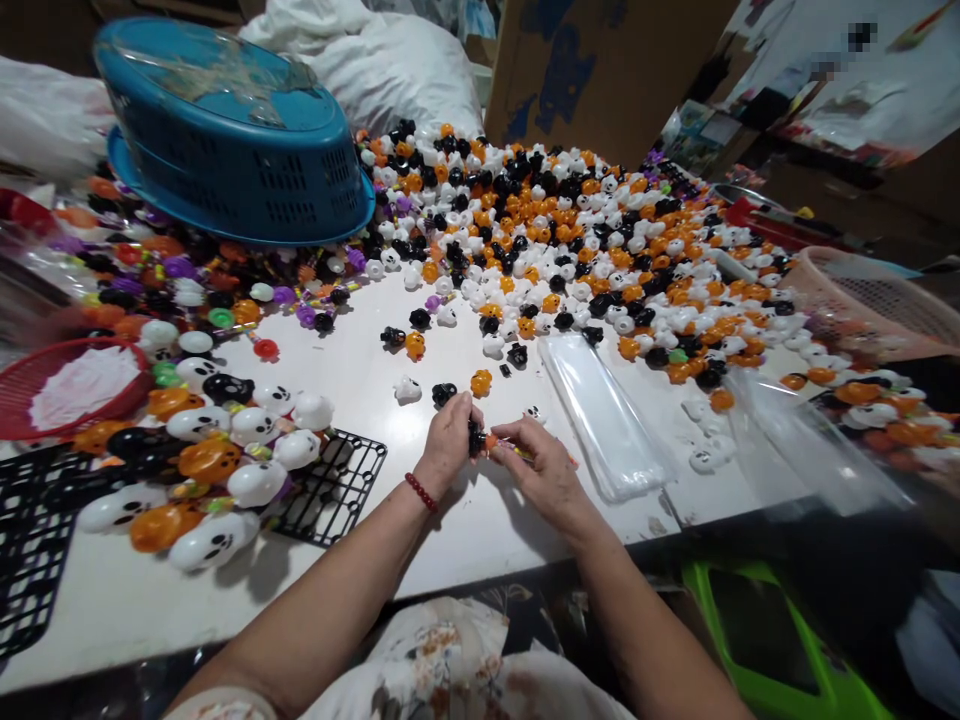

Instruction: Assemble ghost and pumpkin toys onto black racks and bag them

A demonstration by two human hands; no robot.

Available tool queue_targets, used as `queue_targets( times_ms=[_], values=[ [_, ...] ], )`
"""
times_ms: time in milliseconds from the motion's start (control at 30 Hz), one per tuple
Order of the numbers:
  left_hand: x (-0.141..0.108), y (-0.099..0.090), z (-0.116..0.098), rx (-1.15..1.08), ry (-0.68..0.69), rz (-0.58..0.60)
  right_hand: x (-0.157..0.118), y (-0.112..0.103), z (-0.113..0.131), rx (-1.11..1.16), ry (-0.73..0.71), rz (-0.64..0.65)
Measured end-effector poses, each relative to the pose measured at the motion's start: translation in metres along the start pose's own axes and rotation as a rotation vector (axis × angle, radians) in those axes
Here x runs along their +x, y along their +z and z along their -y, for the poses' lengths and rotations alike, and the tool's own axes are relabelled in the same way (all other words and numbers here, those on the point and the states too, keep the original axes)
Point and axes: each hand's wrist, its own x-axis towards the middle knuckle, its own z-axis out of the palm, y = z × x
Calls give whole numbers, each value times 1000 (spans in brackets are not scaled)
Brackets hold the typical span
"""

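Observation:
My left hand (448,440) is closed around a small black plastic figure (475,438), partly hidden by the fingers. From the other side, my right hand (541,468) pinches a slim orange-and-yellow stick piece (492,441) that meets the black figure end to end. Whether the two are joined I cannot tell. Just beyond my left hand lie a black figure (443,394), an orange pumpkin figure (481,382) and a white ghost figure (407,389). A small white-and-black piece (534,412) rests behind my right fingers.
A large heap of orange, white and black figures (555,215) covers the table's back. Clear plastic bags (600,420) lie to the right. On the left are a blue basket (247,170), a red basket (139,385), a black grid tray (341,490) and bunched ghost and pumpkin pieces (210,460).

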Motion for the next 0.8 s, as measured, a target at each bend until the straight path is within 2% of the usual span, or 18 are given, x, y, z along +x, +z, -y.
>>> queue_targets(
  times_ms=[100,333,533,800],
  values=[
    [1,0,1,-35,-47,6,0,-1,1,35,79,20],
    [0,1,-1,-51,-119,54,5,-9,1,115,89,154],
    [-3,1,-9,8,-156,185,8,-12,-6,349,276,259],
    [-7,6,-6,-23,-212,333,2,9,-9,506,382,146]
  ],
)
